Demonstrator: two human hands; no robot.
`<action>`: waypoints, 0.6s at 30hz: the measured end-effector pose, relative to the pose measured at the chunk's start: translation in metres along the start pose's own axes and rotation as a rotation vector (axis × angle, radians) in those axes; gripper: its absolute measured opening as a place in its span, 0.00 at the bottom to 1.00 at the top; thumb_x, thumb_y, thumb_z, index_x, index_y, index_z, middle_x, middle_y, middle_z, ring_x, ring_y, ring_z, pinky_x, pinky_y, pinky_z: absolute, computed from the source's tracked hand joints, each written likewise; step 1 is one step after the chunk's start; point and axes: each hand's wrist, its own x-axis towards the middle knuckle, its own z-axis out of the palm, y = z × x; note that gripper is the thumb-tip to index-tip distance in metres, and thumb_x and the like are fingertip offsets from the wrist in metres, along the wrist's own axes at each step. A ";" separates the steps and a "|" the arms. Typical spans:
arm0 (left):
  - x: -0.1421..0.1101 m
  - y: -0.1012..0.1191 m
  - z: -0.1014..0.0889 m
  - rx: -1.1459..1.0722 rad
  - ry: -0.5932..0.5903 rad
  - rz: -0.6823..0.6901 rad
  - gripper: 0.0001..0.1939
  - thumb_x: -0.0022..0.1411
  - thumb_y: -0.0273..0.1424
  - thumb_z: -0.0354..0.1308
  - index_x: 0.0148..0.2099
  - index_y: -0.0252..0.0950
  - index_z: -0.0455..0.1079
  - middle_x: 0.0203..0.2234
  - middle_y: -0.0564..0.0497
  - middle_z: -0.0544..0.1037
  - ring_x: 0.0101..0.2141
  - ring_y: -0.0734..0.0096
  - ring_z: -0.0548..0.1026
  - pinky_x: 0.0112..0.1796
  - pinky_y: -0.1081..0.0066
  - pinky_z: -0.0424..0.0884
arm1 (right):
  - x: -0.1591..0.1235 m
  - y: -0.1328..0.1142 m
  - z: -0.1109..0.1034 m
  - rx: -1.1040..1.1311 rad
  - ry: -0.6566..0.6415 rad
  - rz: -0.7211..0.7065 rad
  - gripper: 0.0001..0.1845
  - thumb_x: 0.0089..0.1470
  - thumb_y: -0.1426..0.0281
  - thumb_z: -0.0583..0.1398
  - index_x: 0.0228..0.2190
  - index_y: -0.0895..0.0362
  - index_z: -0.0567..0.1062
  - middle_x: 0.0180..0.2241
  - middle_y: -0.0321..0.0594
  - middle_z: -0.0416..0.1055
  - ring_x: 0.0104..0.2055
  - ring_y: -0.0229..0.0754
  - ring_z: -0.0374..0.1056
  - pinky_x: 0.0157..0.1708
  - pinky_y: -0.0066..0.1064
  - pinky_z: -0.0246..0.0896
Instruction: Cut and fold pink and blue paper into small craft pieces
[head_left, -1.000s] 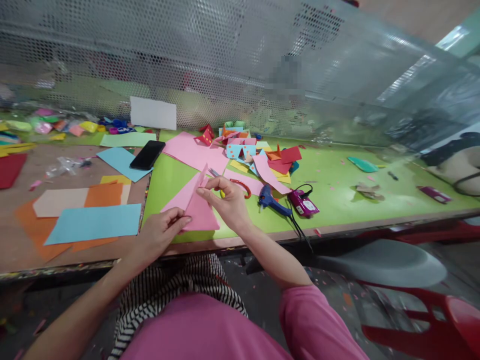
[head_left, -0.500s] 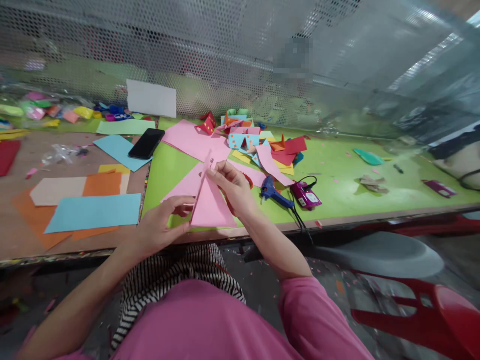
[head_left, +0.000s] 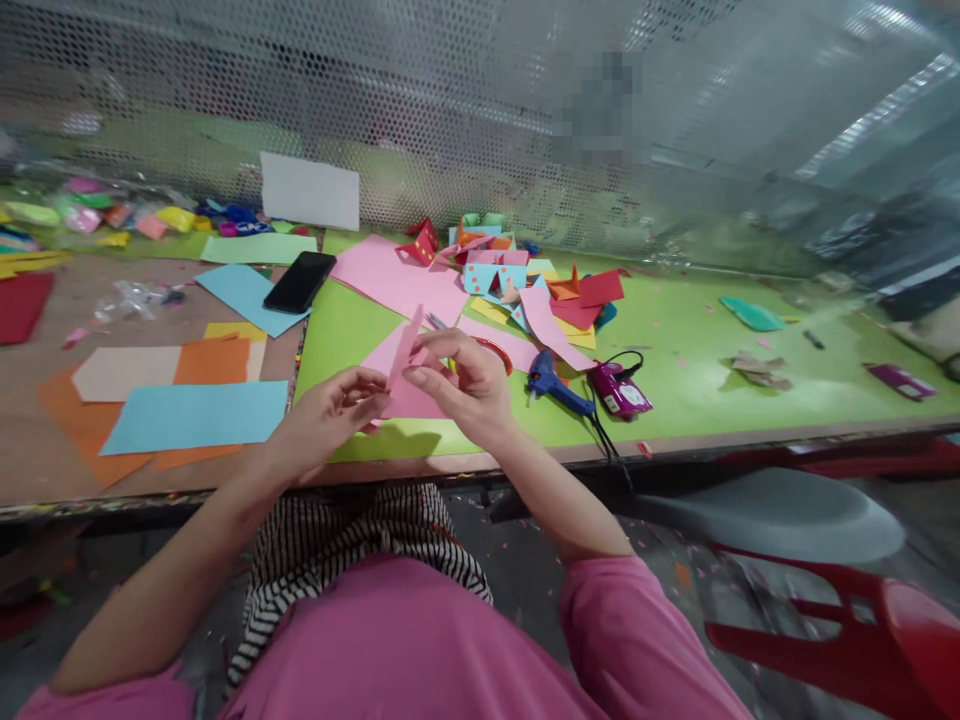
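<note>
pink paper (head_left: 403, 356) | plain, pale pink, folded; crease partly hidden by fingers | narrow flap up, tilted, wider part spread low to its right | between left hand (head_left: 339, 408), fingertips on lower left, and right hand (head_left: 471, 388), at upper right, grip unclear | over green tabletop (head_left: 330, 335), near front edge

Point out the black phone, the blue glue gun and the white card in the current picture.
Black phone (head_left: 300, 283): head view, middle of its screen.
Blue glue gun (head_left: 559, 388): head view, on its body.
White card (head_left: 310, 191): head view, middle of its face.
</note>
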 end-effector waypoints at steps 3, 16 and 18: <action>0.005 0.004 -0.001 -0.033 -0.113 -0.074 0.25 0.50 0.53 0.70 0.35 0.36 0.74 0.31 0.50 0.78 0.31 0.68 0.77 0.36 0.65 0.79 | 0.001 -0.003 -0.003 -0.051 -0.048 -0.066 0.04 0.61 0.67 0.65 0.35 0.51 0.75 0.35 0.34 0.75 0.41 0.37 0.73 0.44 0.33 0.67; 0.022 0.001 0.003 -0.200 0.103 -0.097 0.23 0.45 0.46 0.73 0.31 0.36 0.69 0.21 0.57 0.73 0.22 0.78 0.72 0.27 0.75 0.75 | -0.017 -0.019 -0.018 -0.528 -0.334 -0.383 0.25 0.61 0.48 0.61 0.52 0.50 0.75 0.53 0.40 0.78 0.59 0.47 0.69 0.68 0.52 0.51; 0.023 0.003 0.002 -0.272 0.170 -0.096 0.22 0.47 0.43 0.72 0.33 0.37 0.66 0.21 0.58 0.74 0.20 0.78 0.73 0.24 0.78 0.72 | -0.024 -0.018 -0.018 -0.642 -0.395 -0.432 0.31 0.59 0.45 0.61 0.56 0.50 0.74 0.52 0.39 0.79 0.56 0.46 0.71 0.70 0.54 0.44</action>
